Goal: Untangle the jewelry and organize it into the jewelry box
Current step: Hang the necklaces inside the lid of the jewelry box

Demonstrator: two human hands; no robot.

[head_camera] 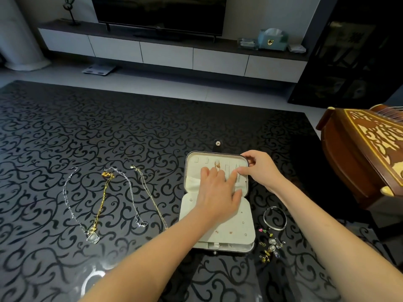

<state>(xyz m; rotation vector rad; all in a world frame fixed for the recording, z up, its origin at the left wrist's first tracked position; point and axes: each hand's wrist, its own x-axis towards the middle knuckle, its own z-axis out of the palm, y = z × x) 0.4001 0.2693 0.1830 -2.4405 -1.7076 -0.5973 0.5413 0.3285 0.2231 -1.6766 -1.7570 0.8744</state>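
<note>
While the cream-lined, dark-shelled jewelry box (189, 205) is steadied open, its lining is apparently pressed flat.
Right of centre, its far right lid corner is gripped by the right hand (259, 168); the left hand (214, 192) is laid flat-fingered across the lining, nothing held. A gold piece (217, 164) is hung in the lid; studs (231, 232) are pinned on the near panel. Four chain necklaces (101, 199) are laid out left, unstored.

Television (160, 13) above cabinet (170, 54); scale (98, 69) on floor.

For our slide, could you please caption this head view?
Left hand presses inside the open jewelry box, right hand holds its lid corner; necklaces lie left, a bangle right.
</note>
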